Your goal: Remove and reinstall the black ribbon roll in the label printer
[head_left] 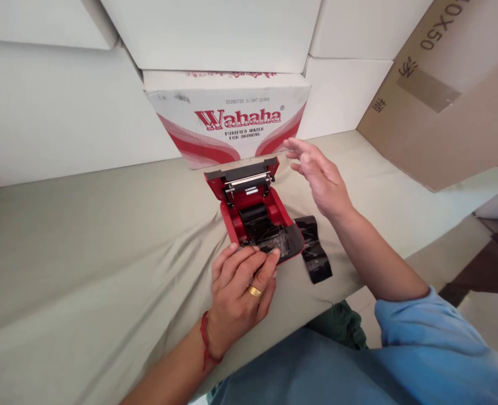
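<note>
A small red and black label printer stands on the cloth with its lid raised, showing a roller under it. In its bay sits a black roll, its shiny black strip running to the front. My left hand, with a gold ring and a red string at the wrist, grips the front edge of the printer. Its thumb presses on the strip there; the fingertips are partly hidden. My right hand is raised to the right of the lid, fingers stretched out and holding nothing.
A loose piece of black strip lies on the cloth right of the printer. Behind stands a Wahaha water carton among stacked white boxes. A large brown carton is at the right. Beige cloth covers the surface, wrinkled at left.
</note>
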`<state>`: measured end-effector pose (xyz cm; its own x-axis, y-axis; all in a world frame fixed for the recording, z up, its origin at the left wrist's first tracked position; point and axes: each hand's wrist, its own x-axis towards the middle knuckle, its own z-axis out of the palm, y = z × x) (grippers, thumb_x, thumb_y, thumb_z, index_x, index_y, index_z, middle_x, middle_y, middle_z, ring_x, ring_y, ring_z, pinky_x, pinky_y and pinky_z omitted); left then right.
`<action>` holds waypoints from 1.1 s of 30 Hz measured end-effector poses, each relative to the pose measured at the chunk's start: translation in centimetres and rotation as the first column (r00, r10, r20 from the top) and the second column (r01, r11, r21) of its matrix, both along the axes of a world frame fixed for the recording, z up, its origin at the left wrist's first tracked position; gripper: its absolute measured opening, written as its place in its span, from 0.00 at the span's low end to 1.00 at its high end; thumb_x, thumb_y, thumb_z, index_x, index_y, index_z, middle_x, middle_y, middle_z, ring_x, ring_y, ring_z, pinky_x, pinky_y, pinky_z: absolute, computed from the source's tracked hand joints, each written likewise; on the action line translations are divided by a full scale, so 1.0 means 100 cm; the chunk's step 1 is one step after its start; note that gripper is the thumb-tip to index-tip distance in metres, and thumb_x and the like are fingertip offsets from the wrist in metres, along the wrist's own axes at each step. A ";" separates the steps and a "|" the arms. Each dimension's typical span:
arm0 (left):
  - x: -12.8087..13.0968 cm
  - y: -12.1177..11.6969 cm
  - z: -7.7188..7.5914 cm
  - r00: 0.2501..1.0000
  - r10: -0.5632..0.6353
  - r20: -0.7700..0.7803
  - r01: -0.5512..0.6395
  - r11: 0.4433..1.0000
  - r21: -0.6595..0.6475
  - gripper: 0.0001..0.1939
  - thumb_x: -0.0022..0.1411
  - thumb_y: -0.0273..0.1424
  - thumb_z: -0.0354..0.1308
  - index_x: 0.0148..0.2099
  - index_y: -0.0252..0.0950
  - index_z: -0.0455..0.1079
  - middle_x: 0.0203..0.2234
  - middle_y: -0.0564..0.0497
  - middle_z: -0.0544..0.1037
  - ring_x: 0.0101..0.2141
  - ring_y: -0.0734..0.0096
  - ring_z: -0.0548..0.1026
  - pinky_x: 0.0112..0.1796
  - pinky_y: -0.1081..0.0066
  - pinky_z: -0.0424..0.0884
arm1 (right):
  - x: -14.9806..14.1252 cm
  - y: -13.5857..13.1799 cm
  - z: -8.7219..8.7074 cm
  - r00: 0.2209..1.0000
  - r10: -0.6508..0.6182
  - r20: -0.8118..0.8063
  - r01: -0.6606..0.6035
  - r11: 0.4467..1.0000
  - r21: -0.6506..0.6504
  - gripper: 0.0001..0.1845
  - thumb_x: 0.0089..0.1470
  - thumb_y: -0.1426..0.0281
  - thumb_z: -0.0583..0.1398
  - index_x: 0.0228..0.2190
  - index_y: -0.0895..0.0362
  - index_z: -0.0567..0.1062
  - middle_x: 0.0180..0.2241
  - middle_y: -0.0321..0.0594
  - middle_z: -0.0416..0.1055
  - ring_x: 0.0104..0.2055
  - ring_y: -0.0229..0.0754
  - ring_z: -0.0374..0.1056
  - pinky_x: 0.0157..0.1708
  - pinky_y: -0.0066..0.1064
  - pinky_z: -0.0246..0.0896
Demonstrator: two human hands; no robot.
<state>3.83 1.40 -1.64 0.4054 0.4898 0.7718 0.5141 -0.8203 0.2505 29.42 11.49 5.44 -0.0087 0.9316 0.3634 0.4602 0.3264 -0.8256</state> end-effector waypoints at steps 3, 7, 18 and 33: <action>0.001 0.000 -0.001 1.000 0.009 -0.006 -0.009 1.000 0.007 0.23 0.74 0.19 0.68 0.66 0.42 0.83 0.43 0.49 0.90 0.51 0.60 0.85 0.73 0.57 0.68 | -0.011 0.019 0.003 0.994 0.103 0.027 -0.102 0.994 -0.033 0.37 0.86 0.42 0.47 0.75 0.47 0.77 0.76 0.45 0.77 0.79 0.48 0.72 0.79 0.51 0.68; 0.000 -0.001 -0.003 1.000 0.014 -0.004 -0.014 1.000 0.012 0.27 0.72 0.18 0.68 0.68 0.46 0.82 0.43 0.51 0.90 0.51 0.61 0.86 0.73 0.58 0.69 | -0.016 0.012 0.004 0.981 0.196 0.016 -0.196 0.978 0.072 0.36 0.82 0.38 0.54 0.56 0.51 0.91 0.61 0.45 0.89 0.68 0.50 0.82 0.75 0.47 0.73; -0.004 0.001 -0.006 0.999 0.001 -0.039 0.002 0.998 0.066 0.22 0.70 0.19 0.71 0.62 0.42 0.85 0.42 0.48 0.89 0.52 0.61 0.84 0.78 0.59 0.63 | 0.003 -0.066 -0.028 0.932 0.168 0.321 -0.227 0.961 0.155 0.24 0.85 0.57 0.56 0.66 0.50 0.85 0.59 0.44 0.92 0.66 0.48 0.86 0.81 0.54 0.68; -0.038 0.034 -0.022 0.977 -0.058 0.206 0.118 0.948 -0.296 0.27 0.85 0.32 0.52 0.78 0.53 0.75 0.64 0.49 0.89 0.70 0.52 0.82 0.82 0.42 0.60 | -0.011 -0.082 -0.057 0.974 0.020 0.225 -0.057 0.985 0.160 0.21 0.83 0.63 0.57 0.62 0.49 0.88 0.54 0.42 0.93 0.62 0.48 0.88 0.70 0.47 0.83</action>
